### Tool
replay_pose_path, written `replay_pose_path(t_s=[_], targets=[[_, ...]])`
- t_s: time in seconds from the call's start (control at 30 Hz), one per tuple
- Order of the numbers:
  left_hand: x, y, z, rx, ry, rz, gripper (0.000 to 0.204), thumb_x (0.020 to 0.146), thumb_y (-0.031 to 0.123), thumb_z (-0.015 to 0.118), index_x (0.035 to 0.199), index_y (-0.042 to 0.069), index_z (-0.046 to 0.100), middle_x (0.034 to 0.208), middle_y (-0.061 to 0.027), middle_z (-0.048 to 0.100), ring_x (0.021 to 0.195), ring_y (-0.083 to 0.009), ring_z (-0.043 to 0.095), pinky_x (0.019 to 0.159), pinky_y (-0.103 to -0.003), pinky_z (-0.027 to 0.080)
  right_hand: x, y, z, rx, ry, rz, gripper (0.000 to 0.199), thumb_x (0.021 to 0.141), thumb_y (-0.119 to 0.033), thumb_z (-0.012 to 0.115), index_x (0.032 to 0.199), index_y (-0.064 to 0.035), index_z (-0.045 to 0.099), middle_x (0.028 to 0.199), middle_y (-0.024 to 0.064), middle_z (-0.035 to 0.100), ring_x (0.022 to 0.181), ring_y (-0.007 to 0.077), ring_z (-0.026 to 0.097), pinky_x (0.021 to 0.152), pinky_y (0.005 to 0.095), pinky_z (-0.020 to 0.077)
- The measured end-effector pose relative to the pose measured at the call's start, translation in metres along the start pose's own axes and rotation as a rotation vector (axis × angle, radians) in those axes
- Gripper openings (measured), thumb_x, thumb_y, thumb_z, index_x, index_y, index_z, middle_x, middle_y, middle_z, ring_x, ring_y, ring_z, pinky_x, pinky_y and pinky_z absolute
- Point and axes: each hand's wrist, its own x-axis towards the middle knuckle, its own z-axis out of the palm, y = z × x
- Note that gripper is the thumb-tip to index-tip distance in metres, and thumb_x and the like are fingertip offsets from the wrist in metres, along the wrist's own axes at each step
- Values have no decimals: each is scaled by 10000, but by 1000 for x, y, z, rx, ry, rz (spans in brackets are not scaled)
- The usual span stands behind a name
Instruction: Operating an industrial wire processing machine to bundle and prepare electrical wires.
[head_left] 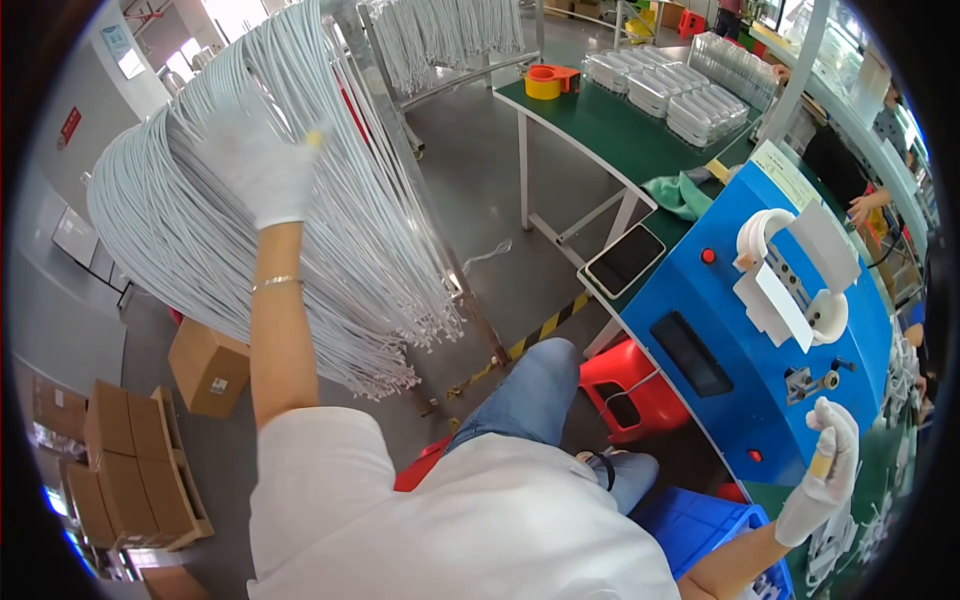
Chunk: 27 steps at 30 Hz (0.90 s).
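My left hand (258,170), in a white glove with a yellow patch at the thumb, is raised against a thick bundle of white cables (190,215) hanging from a metal rack. Its fingers blur into the cables, so a grip cannot be made out. My right hand (826,465), gloved the same way, is beside the front right corner of a blue machine (660,290). Its fingers are loosely bent and stand off the thumb, with nothing visible between them. White round coil holders (765,235) with white flaps sit on the machine top, above a small metal fitting (808,384).
A green table (570,125) holds clear plastic trays (655,85), an orange-yellow tape dispenser (548,82) and a green cloth (680,195). A phone (626,260) lies near the machine. Red stool (635,390), blue bin (700,525) and cartons (125,465) stand around me. Another person's hand (862,208) shows at right.
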Motion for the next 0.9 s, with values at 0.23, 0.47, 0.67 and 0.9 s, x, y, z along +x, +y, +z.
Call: replay_pose_path(t_s=[0.23, 0.47, 0.67, 0.9], targets=[[-34, 2, 17, 277, -412, 181, 587, 744, 294, 679, 1292, 207, 486, 1327, -110, 459, 1294, -262, 347, 1087, -532, 228, -15, -5, 6, 40, -45, 60, 203, 927, -52, 477, 1007, 52, 631, 978, 108, 604, 850, 151, 553, 781, 259, 454], [-96, 42, 11, -423, -409, -146, 381, 781, 333, 670, 1104, 133, 631, 1018, -125, 595, 965, -314, 568, 834, -416, 447, -21, -5, 12, 35, -71, 186, 159, 902, -45, 512, 967, 29, 637, 932, 108, 602, 781, 141, 553, 710, 238, 454], [-61, 49, 39, -218, -461, -335, 413, 799, 401, 652, 1088, 107, 630, 963, -157, 596, 927, -326, 575, 800, -425, 453, -17, -14, 30, 80, -84, 211, 94, 868, -45, 572, 910, 8, 638, 913, 124, 626, 758, 153, 580, 683, 233, 473], [-46, 38, 25, -162, -447, -292, 214, 816, 335, 611, 902, 168, 713, 913, -96, 635, 910, -275, 586, 792, -404, 468, -19, -9, 28, 18, -119, 224, 74, 868, -36, 571, 890, -11, 638, 900, 101, 627, 753, 147, 579, 670, 228, 468]])
